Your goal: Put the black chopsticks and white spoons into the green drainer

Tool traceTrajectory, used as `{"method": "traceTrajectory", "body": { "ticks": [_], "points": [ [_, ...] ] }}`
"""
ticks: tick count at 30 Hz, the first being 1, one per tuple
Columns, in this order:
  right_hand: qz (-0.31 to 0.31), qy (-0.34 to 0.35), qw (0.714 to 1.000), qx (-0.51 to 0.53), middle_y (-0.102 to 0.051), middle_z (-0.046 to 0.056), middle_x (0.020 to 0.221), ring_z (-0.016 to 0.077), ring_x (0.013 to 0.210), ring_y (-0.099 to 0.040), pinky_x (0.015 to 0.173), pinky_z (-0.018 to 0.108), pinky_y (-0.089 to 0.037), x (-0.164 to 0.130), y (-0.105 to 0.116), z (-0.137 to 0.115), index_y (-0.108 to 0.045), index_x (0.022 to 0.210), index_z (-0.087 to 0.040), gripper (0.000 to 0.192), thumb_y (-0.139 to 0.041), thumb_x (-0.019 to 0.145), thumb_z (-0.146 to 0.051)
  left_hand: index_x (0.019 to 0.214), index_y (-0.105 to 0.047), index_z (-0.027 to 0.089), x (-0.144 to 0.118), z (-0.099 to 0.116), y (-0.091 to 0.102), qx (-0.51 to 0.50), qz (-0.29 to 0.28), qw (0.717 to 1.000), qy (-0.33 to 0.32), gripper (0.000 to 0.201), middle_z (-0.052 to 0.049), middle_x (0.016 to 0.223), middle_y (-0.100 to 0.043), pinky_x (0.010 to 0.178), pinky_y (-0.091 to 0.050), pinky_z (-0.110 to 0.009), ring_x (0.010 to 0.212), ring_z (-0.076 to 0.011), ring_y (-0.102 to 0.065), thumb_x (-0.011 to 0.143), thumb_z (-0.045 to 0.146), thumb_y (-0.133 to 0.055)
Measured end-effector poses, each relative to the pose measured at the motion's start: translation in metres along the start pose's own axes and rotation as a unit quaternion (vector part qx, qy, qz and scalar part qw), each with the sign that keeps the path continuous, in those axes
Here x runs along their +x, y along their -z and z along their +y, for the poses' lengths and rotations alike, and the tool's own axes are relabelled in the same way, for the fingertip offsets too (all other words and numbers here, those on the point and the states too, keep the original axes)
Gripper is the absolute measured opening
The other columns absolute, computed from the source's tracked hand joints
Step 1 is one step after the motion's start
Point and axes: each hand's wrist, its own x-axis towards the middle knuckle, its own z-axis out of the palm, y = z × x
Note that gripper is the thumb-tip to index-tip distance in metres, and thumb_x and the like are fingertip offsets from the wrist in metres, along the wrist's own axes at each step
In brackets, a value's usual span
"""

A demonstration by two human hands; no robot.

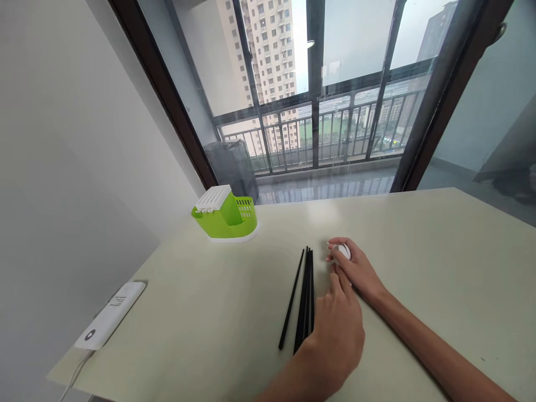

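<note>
In the lower middle of the frame my left hand rests half-closed beside the black chopsticks, holding nothing, while my right hand covers a small white object just above.

Both forearms are bare, no sleeves showing, left grip and right grip ungloved.

A high-rise flat: balcony railing and apartment towers beyond the window.
</note>
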Motion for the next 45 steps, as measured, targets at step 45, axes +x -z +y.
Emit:
{"method": "traceTrajectory", "body": {
  "ticks": [45],
  "points": [
    [-0.135,0.105,0.976,-0.135,-0.071,0.000,0.082,0.0233,0.079,-0.067,0.081,0.038,-0.051,0.012,0.017,0.007,-0.062,0.108,-0.027,0.039,-0.057,0.087,-0.060,0.138,-0.049,0.010,0.029,-0.272,0.075,0.063,0.348,0.916,0.188,0.053,-0.021,0.149,-0.049,0.120,-0.018,-0.062,0.146,-0.0387,-0.032,0.103,0.047,-0.035]
  ]
}}
